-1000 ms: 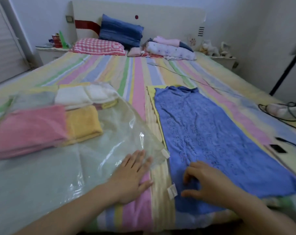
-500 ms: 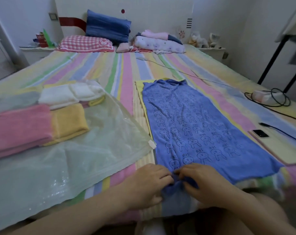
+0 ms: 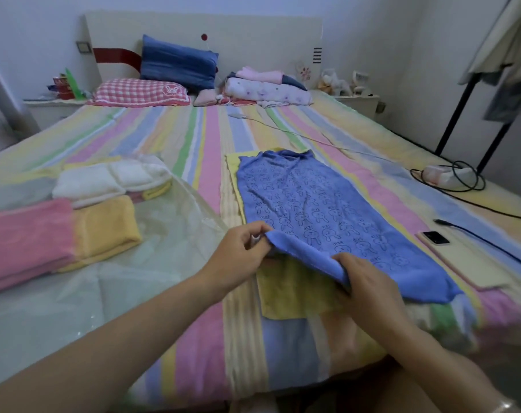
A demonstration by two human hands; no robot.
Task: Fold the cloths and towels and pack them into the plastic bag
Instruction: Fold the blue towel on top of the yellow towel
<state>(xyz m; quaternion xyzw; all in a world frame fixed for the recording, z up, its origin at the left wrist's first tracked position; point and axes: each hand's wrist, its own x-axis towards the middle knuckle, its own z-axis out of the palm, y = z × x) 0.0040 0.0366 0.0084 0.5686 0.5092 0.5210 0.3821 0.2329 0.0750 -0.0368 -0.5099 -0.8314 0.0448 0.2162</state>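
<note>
A blue towel point(image 3: 319, 210) printed with rabbits lies lengthwise on the striped bed. My left hand point(image 3: 241, 254) pinches its near left corner, and my right hand point(image 3: 363, 281) grips the near edge further right; that edge is lifted off the bed. Under it a yellow towel point(image 3: 289, 290) lies flat. To the left, a clear plastic bag point(image 3: 152, 254) is spread out, with folded pink point(image 3: 23, 236), yellow point(image 3: 104, 225) and white point(image 3: 110, 177) cloths showing through or on it.
A phone point(image 3: 435, 237) with a black cable lies right of the blue towel, a coiled cord and white device point(image 3: 447, 174) further back. Pillows point(image 3: 175, 64) and folded bedding sit at the headboard. A black stand point(image 3: 462, 108) is at the right.
My left hand left the plastic bag and joined the right at the blue towel's near edge. Both hands have now raised that edge away from me, uncovering the yellow towel below.
</note>
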